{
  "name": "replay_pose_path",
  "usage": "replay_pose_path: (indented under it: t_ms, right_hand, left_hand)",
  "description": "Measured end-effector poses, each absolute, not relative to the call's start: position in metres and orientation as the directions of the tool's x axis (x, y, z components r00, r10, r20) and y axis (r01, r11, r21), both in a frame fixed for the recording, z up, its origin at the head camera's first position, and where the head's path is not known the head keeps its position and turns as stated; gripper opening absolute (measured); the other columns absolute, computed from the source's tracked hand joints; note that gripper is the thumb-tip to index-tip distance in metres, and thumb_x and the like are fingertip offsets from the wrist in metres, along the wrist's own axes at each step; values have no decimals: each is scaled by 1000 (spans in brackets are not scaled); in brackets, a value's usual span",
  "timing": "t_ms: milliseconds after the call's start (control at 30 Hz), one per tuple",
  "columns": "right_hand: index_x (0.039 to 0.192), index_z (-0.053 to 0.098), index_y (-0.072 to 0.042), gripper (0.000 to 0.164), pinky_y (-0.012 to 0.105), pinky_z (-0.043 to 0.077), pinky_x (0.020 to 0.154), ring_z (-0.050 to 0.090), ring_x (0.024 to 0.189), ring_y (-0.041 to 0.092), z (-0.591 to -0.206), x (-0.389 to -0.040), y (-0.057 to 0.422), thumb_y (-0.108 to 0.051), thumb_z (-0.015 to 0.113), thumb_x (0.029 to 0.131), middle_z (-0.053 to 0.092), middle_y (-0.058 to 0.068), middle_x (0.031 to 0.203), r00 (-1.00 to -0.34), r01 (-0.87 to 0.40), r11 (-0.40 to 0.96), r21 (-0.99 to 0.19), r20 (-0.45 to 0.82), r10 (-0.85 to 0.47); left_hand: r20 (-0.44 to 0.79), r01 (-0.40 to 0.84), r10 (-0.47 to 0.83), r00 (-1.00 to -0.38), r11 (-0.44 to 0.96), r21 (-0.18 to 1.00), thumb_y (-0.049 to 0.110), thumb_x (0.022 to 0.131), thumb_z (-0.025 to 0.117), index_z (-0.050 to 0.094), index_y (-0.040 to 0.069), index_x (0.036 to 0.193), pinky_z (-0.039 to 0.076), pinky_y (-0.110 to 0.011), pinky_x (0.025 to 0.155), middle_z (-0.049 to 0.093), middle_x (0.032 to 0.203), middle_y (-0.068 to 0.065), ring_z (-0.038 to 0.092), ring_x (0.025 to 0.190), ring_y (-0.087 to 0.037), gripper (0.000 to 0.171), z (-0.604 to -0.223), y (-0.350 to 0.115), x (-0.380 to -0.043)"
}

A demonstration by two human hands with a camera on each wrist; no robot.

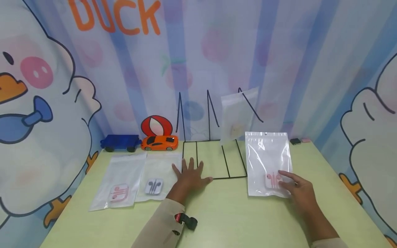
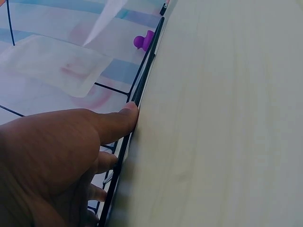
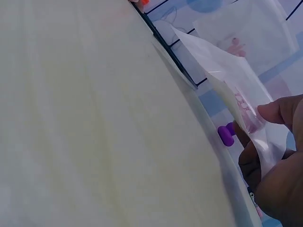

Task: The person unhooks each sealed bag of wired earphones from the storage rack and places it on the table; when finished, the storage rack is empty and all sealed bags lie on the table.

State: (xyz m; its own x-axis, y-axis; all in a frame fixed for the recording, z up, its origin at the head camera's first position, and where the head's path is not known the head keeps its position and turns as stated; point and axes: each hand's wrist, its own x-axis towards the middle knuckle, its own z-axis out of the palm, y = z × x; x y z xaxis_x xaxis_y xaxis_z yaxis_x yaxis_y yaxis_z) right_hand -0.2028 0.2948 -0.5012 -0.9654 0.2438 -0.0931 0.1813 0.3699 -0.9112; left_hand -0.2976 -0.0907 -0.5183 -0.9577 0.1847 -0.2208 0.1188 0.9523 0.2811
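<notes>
My left hand (image 1: 190, 179) is spread flat over the left part of a black wire display rack (image 1: 229, 177). In the left wrist view its thumb (image 2: 125, 118) lies against the rack's black wire. With thumb in front and fingers behind, my right hand (image 1: 299, 193) pinches the lower right of a white zip bag (image 1: 263, 148). Inside that bag is a pink earphone set (image 1: 273, 180); the bag is held upright, right of the rack, and bends in the right wrist view (image 3: 213, 61). Another white bag (image 1: 237, 110) hangs from the rack's right hook.
Two white bags lie flat on the left: one with pink earphones (image 1: 119, 193), one with grey earphones (image 1: 154, 186). Behind them stand a blue toy wagon (image 1: 120, 142) and an orange toy car (image 1: 159, 143). Small black (image 1: 295, 141) and pink blocks (image 1: 305, 140) sit back right.
</notes>
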Motion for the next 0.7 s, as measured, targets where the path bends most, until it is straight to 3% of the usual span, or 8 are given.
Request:
replay_pose_path:
  t_ms: [67,133,200,267,367,433,500,700]
  right_hand:
    - [149,66,-10,48,23,48,66,49,120,27,-502,-203,297,-16,74,103,39,17,174,-961,198,377,-905,-104,256]
    - [150,66,-11,48,21,47,82,50,134,32,-503,-204,301,-15,73,103,34,18,177,-960,211,376,-902,-119,253]
    - [149,66,-10,47,28,46,106,37,156,35,-504,-205,304,-13,73,102,29,18,180,-960,216,368,-904,-126,251]
    - [148,67,-11,47,27,39,113,27,165,35,-504,-206,306,-11,74,101,28,17,180,-959,223,361,-905,-138,248]
    - [147,69,-13,47,40,35,129,20,170,37,-505,-206,308,-9,74,100,30,17,180,-961,228,345,-911,-154,229]
    - [147,69,-14,47,37,37,124,23,169,37,-506,-206,309,-11,75,100,31,16,179,-960,238,356,-904,-164,226]
    - [148,67,-11,48,52,31,130,23,169,38,-508,-207,310,-11,74,101,32,17,179,-961,238,368,-899,-163,223]
    - [152,61,-1,51,67,24,133,24,166,52,-511,-210,308,-16,69,103,36,27,174,-975,198,527,-826,-110,192]
  left_hand:
    - [-227,118,186,-956,951,285,76,101,54,29,28,175,-11,-87,123,8,185,-18,-5,169,-55,91,-520,-90,-298]
    - [-224,116,185,-957,950,290,75,101,55,29,28,175,-12,-87,123,8,185,-18,-4,169,-54,91,-520,-90,-298]
    - [-222,113,183,-958,949,294,74,101,56,30,28,174,-12,-86,124,9,185,-18,-4,169,-54,91,-521,-90,-298]
    - [-215,115,183,-959,948,297,74,101,55,30,28,174,-11,-86,124,10,185,-18,-3,169,-54,90,-517,-90,-295]
    - [-210,123,190,-959,947,296,73,102,55,32,25,174,-10,-86,124,12,185,-19,-1,169,-55,89,-511,-90,-291]
    - [-206,130,195,-959,947,293,73,103,54,32,25,174,-8,-86,125,13,184,-20,1,169,-55,89,-507,-90,-287]
    - [-207,133,198,-958,948,290,73,103,53,32,24,174,-7,-86,125,14,184,-20,2,169,-55,88,-506,-90,-286]
    - [-204,129,192,-960,950,285,75,103,52,32,25,174,-7,-87,125,14,184,-19,1,169,-55,89,-508,-90,-286]
